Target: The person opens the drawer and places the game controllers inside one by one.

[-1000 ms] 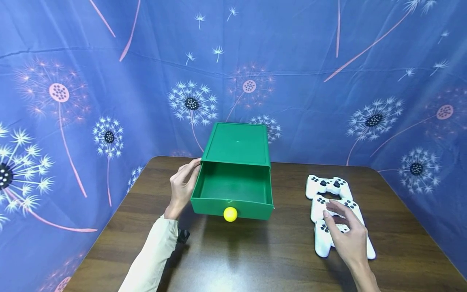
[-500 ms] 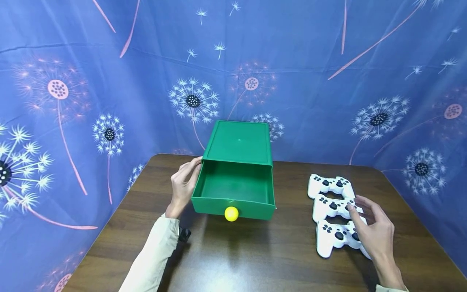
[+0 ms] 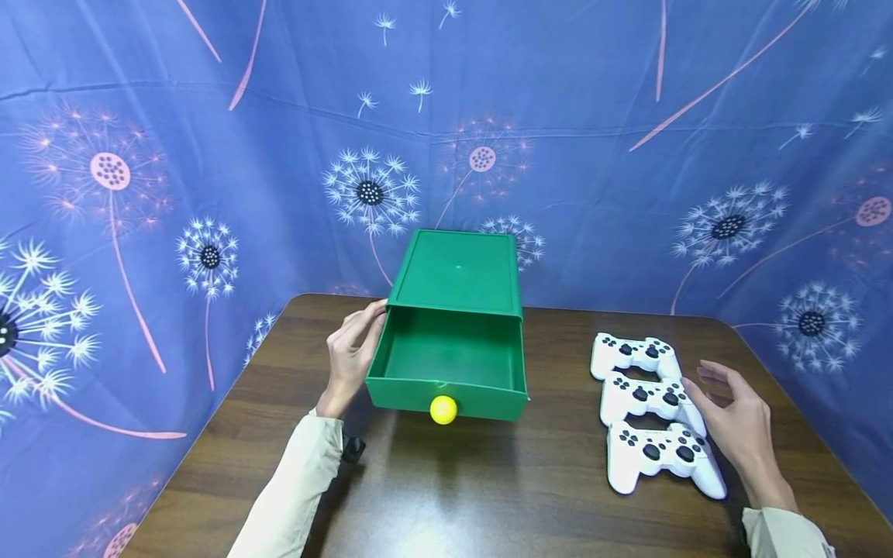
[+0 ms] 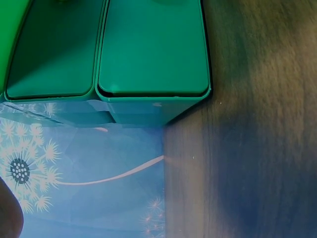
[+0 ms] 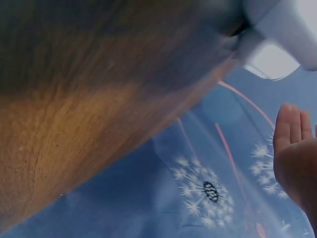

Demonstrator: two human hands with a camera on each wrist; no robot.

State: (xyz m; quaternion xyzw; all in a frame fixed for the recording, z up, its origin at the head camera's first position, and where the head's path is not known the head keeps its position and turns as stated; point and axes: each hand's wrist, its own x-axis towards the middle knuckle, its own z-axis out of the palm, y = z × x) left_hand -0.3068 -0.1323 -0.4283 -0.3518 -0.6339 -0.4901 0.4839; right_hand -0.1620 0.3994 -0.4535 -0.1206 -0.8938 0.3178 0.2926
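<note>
A green drawer unit (image 3: 456,271) stands mid-table with its top drawer (image 3: 453,353) pulled out; a round yellow knob (image 3: 443,409) sits on its front. My left hand (image 3: 351,360) touches the unit's left side near the top, fingers reaching to the edge by the opening. Two lower drawer fronts (image 4: 153,47) show closed in the left wrist view. To the right, three white game controllers, far (image 3: 635,355), middle (image 3: 652,397) and near (image 3: 663,453), lie in a column. Beside the middle one is my right hand (image 3: 743,418), thumb and fingers apart, holding nothing.
The brown wooden table (image 3: 502,496) has its back edge close to a blue dandelion-print cloth (image 3: 279,194). A dark object (image 3: 352,449) shows at the left wrist, beside the pale sleeve (image 3: 289,480).
My right hand has moved right, from over the middle and near controllers to beside them. The left hand stays against the drawer unit; the drawer and controllers look unmoved.
</note>
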